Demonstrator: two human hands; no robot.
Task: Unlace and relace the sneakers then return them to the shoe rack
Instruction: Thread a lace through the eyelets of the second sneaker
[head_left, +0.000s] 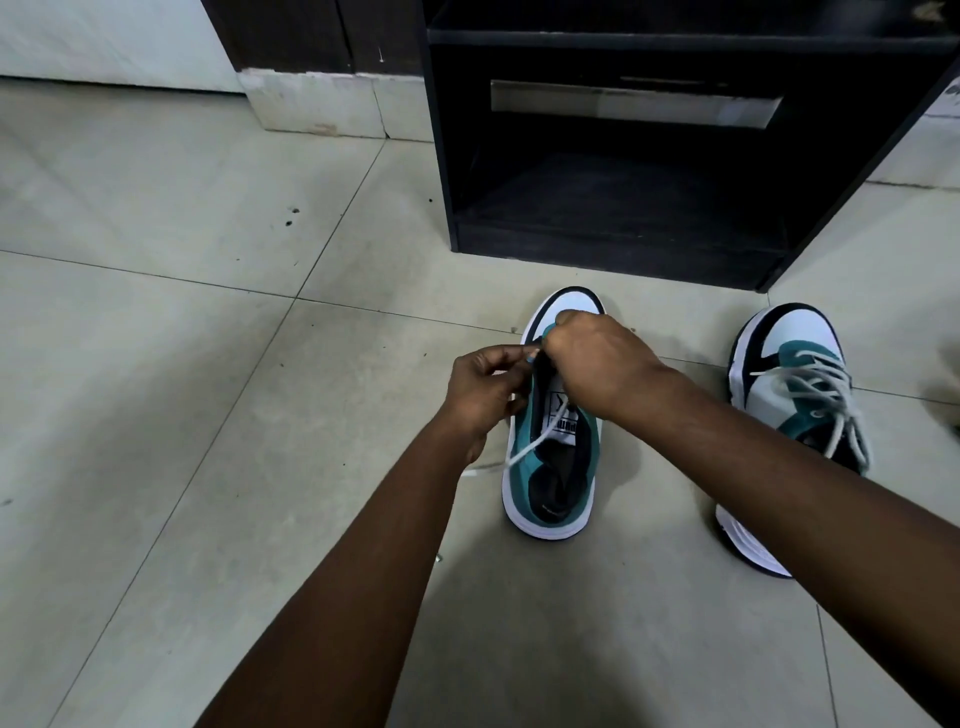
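Hands work the near sneaker (550, 467): left hand (485, 387) pinches its lace (535, 441), right hand (592, 364) grips the eyelet edge. Open floor (208, 364) lies left; the shoe rack (649, 156) stands just beyond.

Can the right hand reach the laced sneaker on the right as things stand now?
Probably yes: the laced sneaker lies beside the right hand with bare floor between, but that hand is busy on the other sneaker.

sneaker (553, 467) before rack (623, 244), second sneaker (795, 415) right
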